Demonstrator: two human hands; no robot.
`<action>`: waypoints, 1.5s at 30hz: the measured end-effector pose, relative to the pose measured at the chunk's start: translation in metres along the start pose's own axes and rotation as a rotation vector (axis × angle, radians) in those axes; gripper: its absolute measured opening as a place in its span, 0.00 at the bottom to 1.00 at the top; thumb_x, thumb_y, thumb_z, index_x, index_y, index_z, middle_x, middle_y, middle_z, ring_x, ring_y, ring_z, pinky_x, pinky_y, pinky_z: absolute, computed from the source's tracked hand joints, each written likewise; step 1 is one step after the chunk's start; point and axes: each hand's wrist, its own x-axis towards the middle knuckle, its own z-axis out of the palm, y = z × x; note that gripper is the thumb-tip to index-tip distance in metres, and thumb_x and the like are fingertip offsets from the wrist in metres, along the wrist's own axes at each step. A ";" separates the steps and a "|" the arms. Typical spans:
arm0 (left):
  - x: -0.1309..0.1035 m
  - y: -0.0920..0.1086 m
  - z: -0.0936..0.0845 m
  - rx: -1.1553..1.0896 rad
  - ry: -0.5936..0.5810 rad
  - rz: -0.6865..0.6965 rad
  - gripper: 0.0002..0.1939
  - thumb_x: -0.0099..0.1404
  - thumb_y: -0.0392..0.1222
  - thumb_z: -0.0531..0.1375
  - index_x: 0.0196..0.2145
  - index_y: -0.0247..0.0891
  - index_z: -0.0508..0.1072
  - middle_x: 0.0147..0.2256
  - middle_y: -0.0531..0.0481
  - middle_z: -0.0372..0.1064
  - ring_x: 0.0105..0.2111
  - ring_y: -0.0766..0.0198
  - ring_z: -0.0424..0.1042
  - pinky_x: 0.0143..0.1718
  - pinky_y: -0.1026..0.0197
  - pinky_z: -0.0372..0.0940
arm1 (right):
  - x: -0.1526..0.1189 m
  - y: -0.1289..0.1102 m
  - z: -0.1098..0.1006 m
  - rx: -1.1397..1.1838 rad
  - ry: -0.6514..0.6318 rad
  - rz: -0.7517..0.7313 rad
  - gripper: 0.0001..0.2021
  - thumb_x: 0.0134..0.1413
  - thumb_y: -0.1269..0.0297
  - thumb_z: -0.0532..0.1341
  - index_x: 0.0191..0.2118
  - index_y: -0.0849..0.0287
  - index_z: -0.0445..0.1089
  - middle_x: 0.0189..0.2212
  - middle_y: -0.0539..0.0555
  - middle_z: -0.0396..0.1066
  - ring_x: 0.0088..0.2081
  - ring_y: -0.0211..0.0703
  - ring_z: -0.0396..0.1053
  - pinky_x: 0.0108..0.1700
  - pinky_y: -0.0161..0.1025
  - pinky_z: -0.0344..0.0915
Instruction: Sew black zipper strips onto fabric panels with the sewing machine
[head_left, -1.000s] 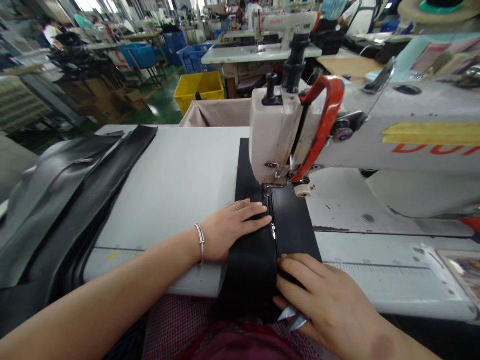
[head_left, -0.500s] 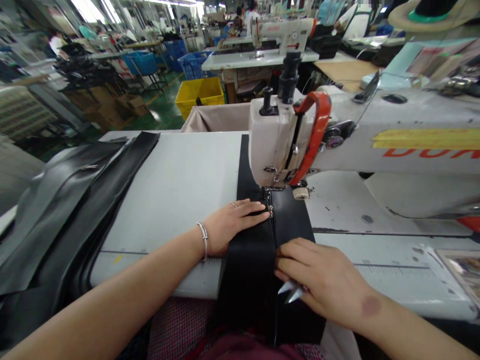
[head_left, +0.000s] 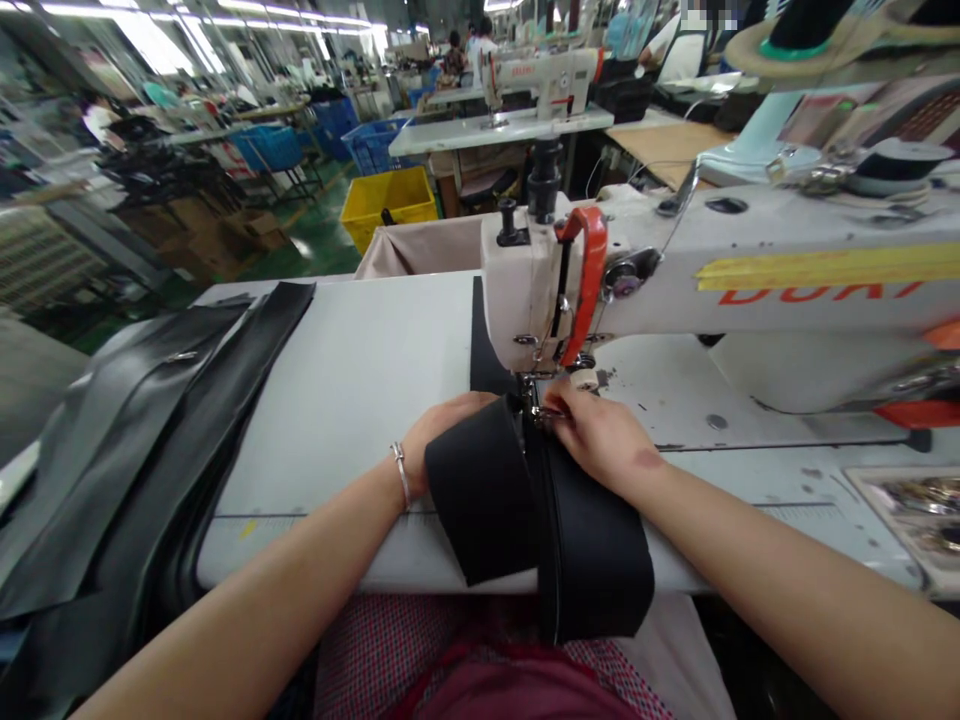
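Note:
A black leather-like piece (head_left: 487, 490) with a zipper along its middle lies under the presser foot (head_left: 529, 388) of a white sewing machine (head_left: 517, 290). Its left half is raised and folded over, standing apart from the right half (head_left: 596, 540). My left hand (head_left: 442, 420), with a silver bracelet at the wrist, is beneath and behind the raised half, so its fingers are hidden. Right beside the presser foot, my right hand (head_left: 600, 425) has thumb and fingers pinched together around something small and metallic that I cannot make out.
More black pieces (head_left: 150, 400) are stacked over the left side of the white table (head_left: 360, 350). A metal tray of small parts (head_left: 915, 500) sits at right. Behind stand a yellow crate (head_left: 390, 200), another sewing machine (head_left: 544, 80) and co-workers farther off.
My right hand has moved forward to the presser foot; the snips it held no longer show clearly. The left half of the black piece has been lifted and folded over my left hand.

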 end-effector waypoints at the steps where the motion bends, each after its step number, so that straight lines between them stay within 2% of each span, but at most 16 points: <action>1: -0.001 0.003 0.000 -0.029 -0.006 0.051 0.20 0.67 0.42 0.53 0.55 0.33 0.66 0.54 0.45 0.64 0.53 0.59 0.66 0.57 0.60 0.60 | -0.003 0.002 -0.001 0.014 0.031 0.016 0.06 0.59 0.68 0.54 0.42 0.58 0.61 0.35 0.55 0.70 0.35 0.45 0.69 0.34 0.39 0.59; 3: -0.005 0.011 0.000 -0.052 -0.037 0.170 0.23 0.67 0.42 0.54 0.59 0.36 0.62 0.57 0.45 0.61 0.56 0.59 0.62 0.59 0.58 0.57 | -0.007 0.007 -0.003 0.049 0.074 0.010 0.05 0.59 0.63 0.56 0.39 0.57 0.62 0.36 0.53 0.69 0.35 0.44 0.68 0.35 0.38 0.59; 6: -0.009 0.022 0.003 0.092 -0.158 0.292 0.29 0.64 0.40 0.55 0.62 0.41 0.56 0.61 0.47 0.56 0.58 0.57 0.58 0.60 0.52 0.53 | -0.009 0.009 -0.004 0.057 0.065 -0.035 0.06 0.58 0.59 0.58 0.37 0.55 0.64 0.36 0.51 0.68 0.37 0.42 0.68 0.36 0.37 0.59; 9: -0.011 0.030 0.007 0.238 -0.286 0.279 0.36 0.59 0.38 0.56 0.64 0.45 0.53 0.63 0.53 0.51 0.59 0.55 0.54 0.61 0.48 0.50 | -0.009 0.007 -0.002 0.023 0.038 -0.021 0.04 0.60 0.62 0.56 0.37 0.54 0.65 0.36 0.50 0.68 0.37 0.41 0.68 0.35 0.37 0.59; 11: -0.011 0.032 0.008 0.268 -0.315 0.250 0.37 0.57 0.37 0.57 0.64 0.46 0.53 0.64 0.55 0.49 0.60 0.54 0.53 0.60 0.48 0.50 | -0.008 0.003 -0.001 -0.012 0.041 0.029 0.04 0.60 0.61 0.56 0.36 0.54 0.65 0.36 0.50 0.68 0.37 0.41 0.68 0.34 0.37 0.58; 14: -0.010 0.032 0.008 0.263 -0.321 0.237 0.36 0.57 0.37 0.57 0.63 0.46 0.54 0.64 0.55 0.50 0.59 0.55 0.53 0.60 0.48 0.50 | -0.005 0.000 -0.002 -0.055 0.035 0.135 0.08 0.58 0.57 0.57 0.34 0.55 0.65 0.34 0.51 0.69 0.35 0.42 0.69 0.31 0.38 0.56; 17: -0.009 0.031 0.008 0.250 -0.317 0.239 0.35 0.57 0.37 0.56 0.63 0.46 0.56 0.63 0.55 0.51 0.58 0.55 0.54 0.59 0.49 0.50 | -0.001 -0.001 -0.005 -0.050 -0.030 0.192 0.10 0.56 0.54 0.57 0.31 0.55 0.64 0.31 0.50 0.70 0.32 0.42 0.68 0.29 0.38 0.54; 22: -0.008 0.031 0.009 0.231 -0.294 0.240 0.31 0.60 0.38 0.55 0.62 0.45 0.57 0.62 0.54 0.53 0.57 0.56 0.55 0.59 0.50 0.49 | -0.003 -0.005 -0.008 -0.100 -0.036 0.139 0.08 0.57 0.56 0.56 0.33 0.55 0.64 0.32 0.49 0.70 0.33 0.42 0.69 0.28 0.37 0.53; 27: -0.007 0.032 0.008 0.225 -0.315 0.227 0.33 0.58 0.37 0.56 0.62 0.47 0.57 0.63 0.55 0.52 0.57 0.55 0.55 0.58 0.48 0.50 | 0.003 -0.006 -0.007 -0.227 -0.042 0.136 0.14 0.61 0.53 0.51 0.35 0.56 0.67 0.32 0.53 0.72 0.32 0.46 0.70 0.28 0.38 0.54; 30: -0.006 0.032 0.008 0.230 -0.312 0.229 0.35 0.56 0.36 0.56 0.62 0.47 0.57 0.63 0.55 0.52 0.56 0.54 0.56 0.57 0.48 0.50 | 0.022 0.001 -0.004 -0.248 -0.028 0.190 0.17 0.61 0.52 0.49 0.38 0.58 0.70 0.33 0.58 0.73 0.35 0.50 0.71 0.30 0.39 0.57; 34: -0.006 0.031 0.008 0.237 -0.310 0.234 0.34 0.56 0.37 0.56 0.61 0.46 0.58 0.63 0.54 0.52 0.56 0.54 0.57 0.57 0.48 0.51 | 0.049 0.011 -0.001 -0.226 0.009 0.229 0.19 0.64 0.57 0.46 0.43 0.58 0.71 0.39 0.59 0.73 0.41 0.51 0.71 0.36 0.39 0.61; 37: -0.008 0.032 0.009 0.256 -0.326 0.248 0.37 0.55 0.36 0.57 0.63 0.45 0.54 0.64 0.52 0.49 0.57 0.54 0.55 0.59 0.48 0.50 | 0.049 0.014 -0.004 -0.220 0.031 0.209 0.17 0.64 0.58 0.47 0.47 0.57 0.70 0.43 0.59 0.73 0.45 0.53 0.69 0.40 0.41 0.62; 39: -0.010 0.032 0.009 0.297 -0.316 0.224 0.41 0.53 0.37 0.58 0.64 0.42 0.51 0.65 0.47 0.43 0.61 0.52 0.51 0.61 0.46 0.48 | 0.036 0.015 -0.007 -0.230 0.034 0.140 0.16 0.62 0.56 0.51 0.48 0.57 0.70 0.45 0.60 0.72 0.47 0.54 0.67 0.41 0.43 0.63; 41: -0.011 0.033 0.009 0.347 -0.302 0.187 0.43 0.53 0.39 0.60 0.65 0.39 0.50 0.66 0.42 0.41 0.63 0.49 0.46 0.62 0.45 0.45 | 0.016 0.015 -0.009 -0.225 0.026 -0.031 0.15 0.61 0.57 0.54 0.48 0.56 0.70 0.46 0.59 0.71 0.48 0.54 0.66 0.42 0.44 0.64; 43: -0.011 0.033 0.008 0.381 -0.303 0.178 0.42 0.53 0.40 0.60 0.64 0.38 0.51 0.65 0.40 0.43 0.64 0.48 0.45 0.63 0.44 0.44 | -0.002 0.016 -0.009 -0.177 0.021 -0.243 0.14 0.62 0.60 0.54 0.49 0.54 0.69 0.48 0.56 0.70 0.48 0.51 0.65 0.42 0.44 0.65; 45: -0.010 0.032 0.008 0.388 -0.319 0.198 0.42 0.54 0.42 0.60 0.64 0.38 0.51 0.64 0.41 0.45 0.64 0.49 0.45 0.64 0.44 0.42 | -0.013 0.017 -0.008 -0.103 0.031 -0.363 0.13 0.62 0.64 0.54 0.50 0.53 0.69 0.49 0.54 0.70 0.49 0.48 0.65 0.44 0.44 0.66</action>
